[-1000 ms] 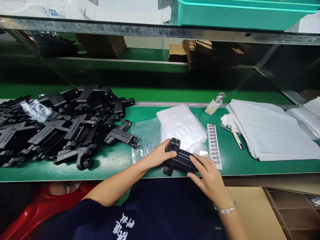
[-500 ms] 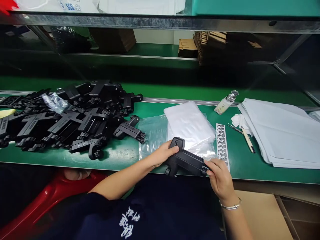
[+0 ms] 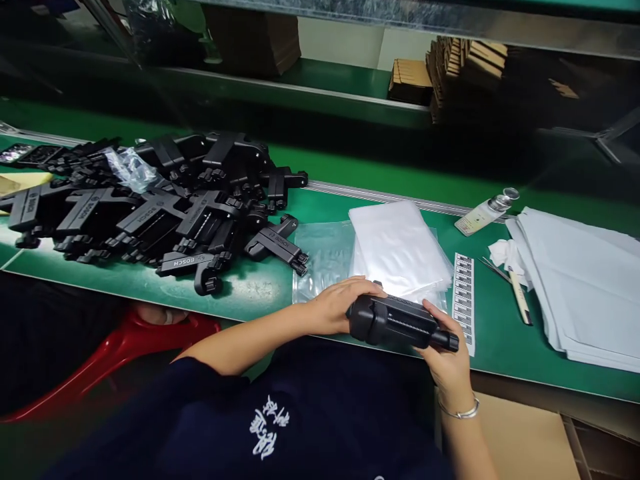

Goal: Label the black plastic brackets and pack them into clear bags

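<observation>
Both my hands hold one black plastic part (image 3: 397,321) just above the near edge of the green bench (image 3: 505,347). My left hand (image 3: 337,303) is wrapped round its thick left end. My right hand (image 3: 447,363) cups its narrower right end from below, thumb on top. The part lies on its side, long axis running left to right. Just beyond it lies a stack of clear plastic bags (image 3: 397,247), and to the right of that a strip of printed labels (image 3: 463,297).
A big pile of like black parts (image 3: 155,207) fills the bench's left. At the right lie a small bottle (image 3: 484,213), a crumpled wipe (image 3: 505,253), a pen-like tool (image 3: 519,299) and stacked white sheets (image 3: 580,287). A red stool (image 3: 125,347) is below.
The black part has been lifted off the bench edge and rolled onto its side. My right hand slid from its top to under its right end. The view has tilted down.
</observation>
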The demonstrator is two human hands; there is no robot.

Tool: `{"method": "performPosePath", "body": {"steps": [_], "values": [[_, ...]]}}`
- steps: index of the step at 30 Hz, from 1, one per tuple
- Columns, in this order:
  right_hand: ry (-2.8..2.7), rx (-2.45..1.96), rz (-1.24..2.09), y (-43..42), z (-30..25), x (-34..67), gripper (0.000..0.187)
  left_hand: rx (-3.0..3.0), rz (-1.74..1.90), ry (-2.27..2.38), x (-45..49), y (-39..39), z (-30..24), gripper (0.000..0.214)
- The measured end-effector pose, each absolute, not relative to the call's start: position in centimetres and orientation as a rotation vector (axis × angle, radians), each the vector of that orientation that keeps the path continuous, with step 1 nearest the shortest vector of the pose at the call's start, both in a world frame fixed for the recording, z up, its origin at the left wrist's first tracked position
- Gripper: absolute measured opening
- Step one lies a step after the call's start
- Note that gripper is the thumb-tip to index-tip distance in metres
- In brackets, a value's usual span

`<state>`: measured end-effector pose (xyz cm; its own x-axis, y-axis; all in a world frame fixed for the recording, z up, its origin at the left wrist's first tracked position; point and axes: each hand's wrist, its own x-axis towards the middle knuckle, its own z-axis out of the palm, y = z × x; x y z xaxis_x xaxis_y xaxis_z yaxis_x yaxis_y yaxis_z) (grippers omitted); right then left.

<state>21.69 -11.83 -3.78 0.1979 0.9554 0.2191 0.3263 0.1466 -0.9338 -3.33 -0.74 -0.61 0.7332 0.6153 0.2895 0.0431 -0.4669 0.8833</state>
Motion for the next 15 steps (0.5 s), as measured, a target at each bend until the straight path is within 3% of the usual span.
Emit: {"method": "performPosePath", "body": {"steps": [9, 15], "values": [[-1.436, -1.369, 0.716, -11.1, -4.0, 21.0, 0.047, 2.090, 0.823, 0.435, -5.1, -0.5, -1.0, 0.037], [-1.552, -1.458, 0.725, -11.3, -1.4, 20.3, 0.052, 1.430, 0.817, 0.805, -4.8, -0.9, -0.9, 0.074]]}}
